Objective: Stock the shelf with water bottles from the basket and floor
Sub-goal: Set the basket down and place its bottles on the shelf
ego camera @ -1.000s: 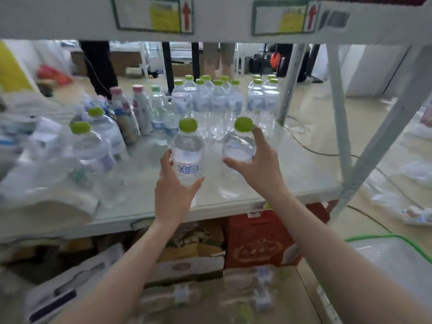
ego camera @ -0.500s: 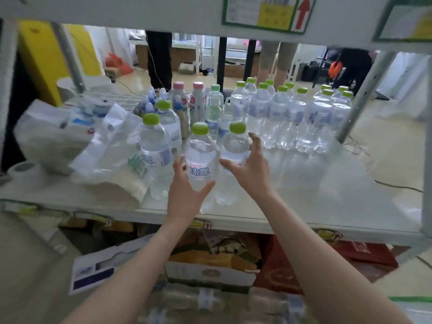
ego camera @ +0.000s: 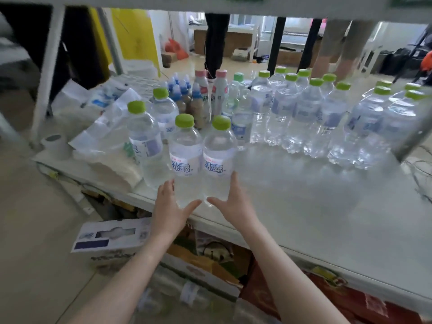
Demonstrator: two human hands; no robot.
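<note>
**Two water bottles being set at the shelf's front edge**

The left hand [ego camera: 167, 206] is cupping the base of the left bottle [ego camera: 185, 157], fingers loosely wrapped around its lower body. Touching that bottle's right side, the right bottle [ego camera: 218, 157] is being cradled low by the right hand [ego camera: 230, 203], fingers curled on it. Both are standing upright on the white shelf [ego camera: 304, 206], long axes vertical, green caps pointing up, labels facing the camera. Full, they are probably weighty; the thin clear plastic is likely giving under squeeze and slick, so gripping mid-body at the label seems surest.
</note>
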